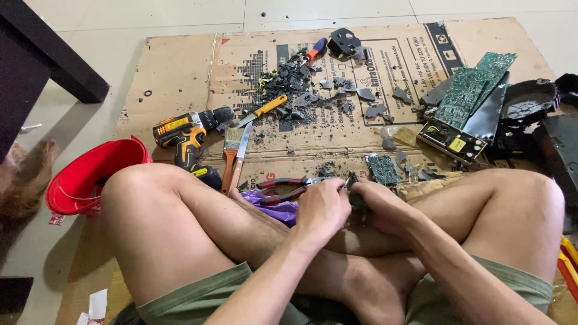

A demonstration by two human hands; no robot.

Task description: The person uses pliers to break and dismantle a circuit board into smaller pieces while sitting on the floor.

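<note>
The left hand (322, 207) is closed around the handles of red-handled pliers (289, 188), which stick out to its left. The right hand (380, 207) grips a small dark part (356, 194) held between both hands. Just beyond them lies a green circuit board (383, 169); far left, a yellow drill (186, 133)
</note>
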